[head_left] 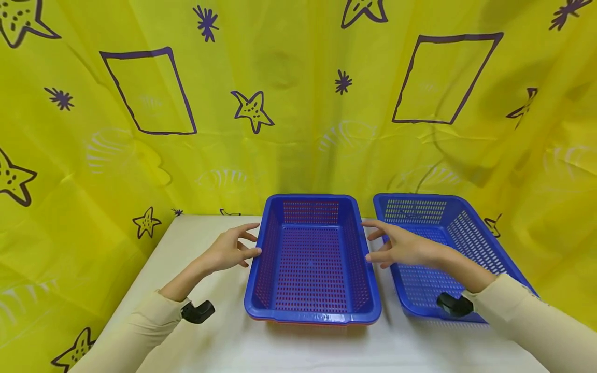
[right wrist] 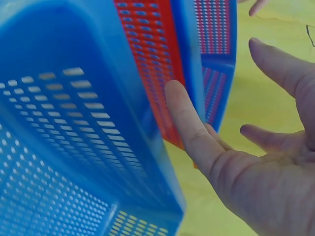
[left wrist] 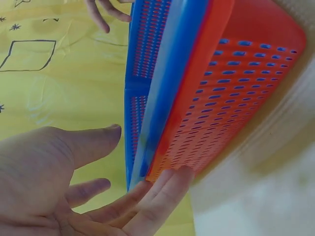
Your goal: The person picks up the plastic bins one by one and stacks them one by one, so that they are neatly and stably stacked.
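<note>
Now we are holding our left hand (head_left: 228, 251) spread beside the left wall of the blue basket (head_left: 311, 305), fingers straight and gripping nothing; in the left wrist view the fingertips (left wrist: 167, 184) are reaching the lower edge of the red basket (left wrist: 236, 93) nested under the blue one, though we cannot tell whether they are actually pressing on it. We are keeping that stacked pair in the middle of the white table (head_left: 210, 342), directly between our two hands. On the other side, our right hand (head_left: 401, 247) is hovering just beside the basket's right wall, likewise spread and holding nothing, with one finger (right wrist: 184, 118) lying against or very near the red wall under the blue rim. Farther right, a second blue basket (head_left: 485, 243) is sitting just beside the first, partly under our right forearm. We are seeing no brand, label or readable writing on any basket. Behind the table, a yellow curtain (head_left: 298, 103) printed with purple starfish, star bursts and outlined squares is filling the whole background.
</note>
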Demonstrator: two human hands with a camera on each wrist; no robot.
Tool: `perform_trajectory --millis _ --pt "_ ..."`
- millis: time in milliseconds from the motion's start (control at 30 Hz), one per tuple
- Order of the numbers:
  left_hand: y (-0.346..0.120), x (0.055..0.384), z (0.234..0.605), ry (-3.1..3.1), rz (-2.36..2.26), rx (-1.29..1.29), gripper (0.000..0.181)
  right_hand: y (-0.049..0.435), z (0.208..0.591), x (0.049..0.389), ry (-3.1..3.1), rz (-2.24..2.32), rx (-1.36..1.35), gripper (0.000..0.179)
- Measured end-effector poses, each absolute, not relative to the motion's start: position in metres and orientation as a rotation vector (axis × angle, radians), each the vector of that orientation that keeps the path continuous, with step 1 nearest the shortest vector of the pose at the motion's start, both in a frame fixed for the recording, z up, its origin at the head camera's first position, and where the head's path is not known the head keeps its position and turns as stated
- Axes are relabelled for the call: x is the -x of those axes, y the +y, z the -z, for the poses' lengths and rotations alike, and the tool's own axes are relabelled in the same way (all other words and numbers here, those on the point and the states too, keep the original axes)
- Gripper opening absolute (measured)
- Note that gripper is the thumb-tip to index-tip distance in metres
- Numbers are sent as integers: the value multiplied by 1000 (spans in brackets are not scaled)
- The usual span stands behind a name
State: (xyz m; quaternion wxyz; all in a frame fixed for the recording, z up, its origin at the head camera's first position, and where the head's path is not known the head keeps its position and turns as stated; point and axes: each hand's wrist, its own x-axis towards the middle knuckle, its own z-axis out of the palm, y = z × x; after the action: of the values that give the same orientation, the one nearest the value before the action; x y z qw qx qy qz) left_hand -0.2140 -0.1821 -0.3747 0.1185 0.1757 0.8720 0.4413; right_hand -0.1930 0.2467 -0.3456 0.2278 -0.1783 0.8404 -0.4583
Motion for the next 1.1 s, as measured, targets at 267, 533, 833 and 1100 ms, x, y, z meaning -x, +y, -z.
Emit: perform_trajectory --millis 267,533,833,1100 --pt "-181 217 369 2861 -1163 -729 65 254 332 191 2527 1149 725 84" --pt "-172 216 358 3020 -1162 -794 75 253 332 185 2861 973 988 92" --pt "-159 213 350 3060 -1102 -738 82 255 341 179 2983 884 1020 102" --pt "-142 213 345 3061 -1063 -699 83 265 336 177 3026 859 980 101"
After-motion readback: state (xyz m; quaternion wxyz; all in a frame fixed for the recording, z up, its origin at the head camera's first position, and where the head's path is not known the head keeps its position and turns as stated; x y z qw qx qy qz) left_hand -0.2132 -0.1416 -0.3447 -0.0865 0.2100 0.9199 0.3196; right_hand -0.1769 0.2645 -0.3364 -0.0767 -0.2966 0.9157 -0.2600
